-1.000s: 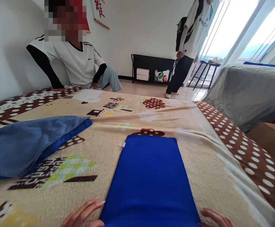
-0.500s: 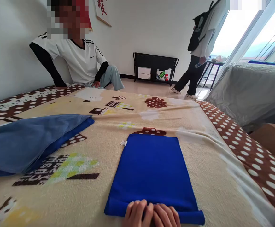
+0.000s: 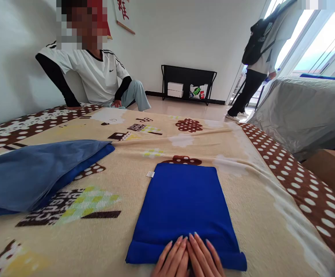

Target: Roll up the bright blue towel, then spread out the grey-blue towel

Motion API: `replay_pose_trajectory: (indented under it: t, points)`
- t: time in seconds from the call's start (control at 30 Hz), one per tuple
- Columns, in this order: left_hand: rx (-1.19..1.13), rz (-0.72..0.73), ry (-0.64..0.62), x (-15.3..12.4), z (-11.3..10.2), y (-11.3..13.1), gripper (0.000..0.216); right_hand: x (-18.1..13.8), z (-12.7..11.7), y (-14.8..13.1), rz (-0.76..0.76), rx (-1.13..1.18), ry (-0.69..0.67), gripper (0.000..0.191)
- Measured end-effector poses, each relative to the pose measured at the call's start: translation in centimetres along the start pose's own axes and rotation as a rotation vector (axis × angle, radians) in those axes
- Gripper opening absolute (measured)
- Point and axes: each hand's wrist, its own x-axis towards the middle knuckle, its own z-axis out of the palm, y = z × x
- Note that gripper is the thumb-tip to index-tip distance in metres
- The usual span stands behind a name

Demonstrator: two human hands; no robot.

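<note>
A bright blue cloth (image 3: 181, 200) lies flat on the patterned blanket (image 3: 144, 150), its near end folded into a thick roll. My left hand (image 3: 171, 259) and my right hand (image 3: 203, 257) lie side by side on that rolled end, fingers stretched out flat and pressed on the fabric. A small white tag (image 3: 150, 174) sticks out at the cloth's far left corner.
A paler blue folded towel (image 3: 37, 173) lies at the left. A person in a white shirt (image 3: 95, 79) sits at the bed's far edge. Another person with a backpack (image 3: 259, 57) stands by the window. A grey covered sofa (image 3: 302, 111) and a cardboard box (image 3: 329, 169) are at the right.
My hands came from the cloth's two near corners to its middle, rolled the near end over, then flattened from curled to stretched fingers. The standing person walked right toward the window.
</note>
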Motion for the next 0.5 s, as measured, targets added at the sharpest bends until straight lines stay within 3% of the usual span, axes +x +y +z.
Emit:
replay_pose_trajectory:
  t: [0.1, 0.23, 0.3, 0.33, 0.43, 0.5]
  points:
    - [0.075, -0.01, -0.077, -1.7, -0.1, -2.0, 0.033, 0.1, -1.1, 2.6, -0.148, 0.001, -0.126, 0.038]
    - [0.165, -0.232, -0.195, -4.5, -3.0, -5.3, 0.043, -1.9, -3.6, 6.8, -0.055, -0.162, -0.227, 0.048]
    - [0.178, -0.283, -0.208, -3.6, -3.5, -4.8, 0.047, -1.8, -3.5, 6.0, 0.016, -0.19, -0.212, 0.048]
    - [0.16, -0.243, -0.201, -2.6, -3.3, -4.0, 0.048, -1.4, -3.1, 4.9, 0.028, -0.17, -0.188, 0.046]
    - [0.066, -0.051, -0.179, 0.7, -1.7, -1.5, 0.048, 0.7, -1.2, 1.3, -0.067, -0.023, -0.124, 0.039]
    - [0.065, -0.037, -0.188, 1.6, -0.6, -1.0, 0.045, 1.7, -0.5, 0.6, -0.114, 0.029, -0.144, 0.037]
